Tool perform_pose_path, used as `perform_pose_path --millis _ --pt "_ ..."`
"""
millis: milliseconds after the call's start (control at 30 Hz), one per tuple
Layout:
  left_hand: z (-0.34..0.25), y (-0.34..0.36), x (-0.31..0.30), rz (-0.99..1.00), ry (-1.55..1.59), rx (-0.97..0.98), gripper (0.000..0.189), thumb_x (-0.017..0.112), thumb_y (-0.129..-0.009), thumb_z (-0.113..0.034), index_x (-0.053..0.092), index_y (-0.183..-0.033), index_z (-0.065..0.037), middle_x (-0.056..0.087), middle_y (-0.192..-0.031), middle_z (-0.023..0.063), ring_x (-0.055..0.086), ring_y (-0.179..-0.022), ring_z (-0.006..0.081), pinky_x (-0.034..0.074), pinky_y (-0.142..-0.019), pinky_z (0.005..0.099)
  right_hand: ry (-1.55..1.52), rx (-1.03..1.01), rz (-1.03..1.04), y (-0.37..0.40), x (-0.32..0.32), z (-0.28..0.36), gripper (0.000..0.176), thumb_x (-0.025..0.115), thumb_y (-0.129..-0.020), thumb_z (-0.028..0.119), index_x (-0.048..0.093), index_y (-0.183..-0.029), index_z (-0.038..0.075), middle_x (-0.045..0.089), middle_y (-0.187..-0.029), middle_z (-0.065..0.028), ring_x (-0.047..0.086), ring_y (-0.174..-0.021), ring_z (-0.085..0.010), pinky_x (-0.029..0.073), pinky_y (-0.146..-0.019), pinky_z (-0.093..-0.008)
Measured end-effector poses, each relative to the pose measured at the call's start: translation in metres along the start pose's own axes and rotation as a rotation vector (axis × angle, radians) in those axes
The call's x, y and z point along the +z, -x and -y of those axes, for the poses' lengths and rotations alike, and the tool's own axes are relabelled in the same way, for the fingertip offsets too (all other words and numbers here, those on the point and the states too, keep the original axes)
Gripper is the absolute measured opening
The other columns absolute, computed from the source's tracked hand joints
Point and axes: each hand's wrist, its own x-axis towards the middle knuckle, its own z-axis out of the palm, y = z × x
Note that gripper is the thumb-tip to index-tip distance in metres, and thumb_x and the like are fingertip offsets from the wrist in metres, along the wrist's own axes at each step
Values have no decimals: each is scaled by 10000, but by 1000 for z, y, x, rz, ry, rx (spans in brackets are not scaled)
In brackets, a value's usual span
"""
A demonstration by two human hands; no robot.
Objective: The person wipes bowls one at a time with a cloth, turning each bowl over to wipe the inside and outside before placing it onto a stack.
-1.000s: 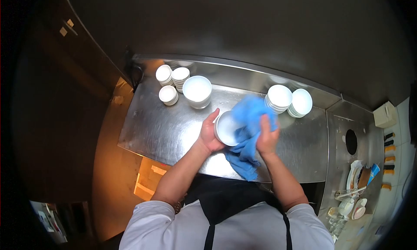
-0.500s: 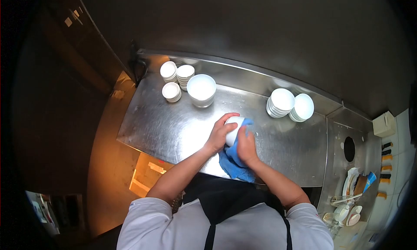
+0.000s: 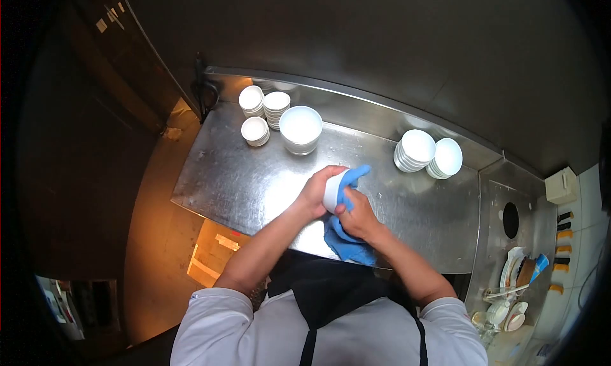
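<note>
A white bowl (image 3: 331, 191) is gripped by my left hand (image 3: 314, 191), whose fingers wrap round its left side. The bowl stands tilted on its side, its opening toward the right. My right hand (image 3: 360, 216) grips a blue cloth (image 3: 348, 245) and presses part of it into the bowl's opening. The rest of the cloth hangs down to the front edge of the steel counter (image 3: 254, 188). Behind my hands stands a stack of larger white bowls (image 3: 301, 127).
Three stacks of small white cups (image 3: 255, 131) stand at the back left. Two stacks of white bowls (image 3: 417, 150) are at the back right. On the far right are a round hole (image 3: 510, 220), used dishes (image 3: 498, 312) and wall-mounted orange and black handles (image 3: 563, 249).
The bowl has turned so that its opening faces right. My right hand has shifted lower on the cloth, and a cloth end now sticks up above the rim.
</note>
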Motion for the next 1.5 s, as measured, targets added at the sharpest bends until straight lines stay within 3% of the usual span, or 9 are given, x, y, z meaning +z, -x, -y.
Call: perform_pose_path --millis 67,400,467,567,967,1067,1200,1300,1500 --pt "-8 -10 -20 172 88 -261 366 503 -941 -266 610 -1195 -24 671 -1095 170 659 -999 273 530 -915 421 293 -408 125 -1 -12 -15 324 578 -942 363 652 -996 52 639 -858 -189 616 -834 -380 487 -748 -442" --pt "-6 -17 -25 188 250 -332 445 471 -945 -368 601 -1211 -36 666 -1163 170 671 -1030 310 501 -982 512 650 -538 25 -22 -64 9 405 786 -639 153 671 -1024 95 633 -1081 -174 619 -956 -354 497 -831 -445" --pt "-8 -14 -21 448 430 -473 404 410 -972 -341 617 -1156 -47 685 -1072 141 678 -968 288 527 -922 500 544 -562 77 -17 -49 -3 548 753 -720 325 626 -1190 73 579 -1210 -220 560 -1135 -403 417 -1018 -500" --pt "-33 19 28 71 145 -343 390 409 -971 -329 630 -1128 -49 685 -1043 130 675 -952 274 529 -915 478 573 -589 277 -10 -46 -7 723 647 -794 537 544 -1281 12 527 -1268 -270 483 -1237 -456 271 -1132 -577" --pt "-11 -6 -1 -36 -250 95 330 524 -936 -278 634 -1088 -6 662 -1036 134 648 -955 220 519 -888 343 -759 373 -245 2 17 17 740 740 -820 489 491 -1309 -7 607 -1151 -226 615 -1075 -345 472 -954 -411" --pt "-22 -6 -10 170 17 -187 418 486 -940 -351 634 -1085 11 677 -1052 168 667 -960 274 529 -912 401 579 -402 -155 9 7 6 790 788 -758 512 520 -1276 -21 611 -1169 -254 625 -1090 -336 473 -971 -416" --pt "-18 0 -5 4 104 -277 476 470 -945 -397 612 -1113 24 681 -1061 189 675 -957 302 537 -906 430 260 -78 -53 12 11 0 685 848 -726 314 553 -1249 -15 650 -1069 -212 649 -974 -359 508 -907 -385" --pt "7 -5 -8 -48 -666 571 454 472 -970 -407 611 -1133 -6 660 -1078 145 650 -991 264 520 -903 394 -323 370 -178 3 10 17 609 824 -761 260 565 -1231 -27 673 -1004 -181 669 -929 -342 525 -871 -374" --pt "-27 14 14 128 -5 -110 318 534 -980 -297 623 -1152 -45 642 -1074 103 632 -987 195 505 -859 324 336 -228 -109 17 9 -8 712 783 -796 401 510 -1286 -38 557 -1256 -242 566 -1140 -413 435 -1005 -445"
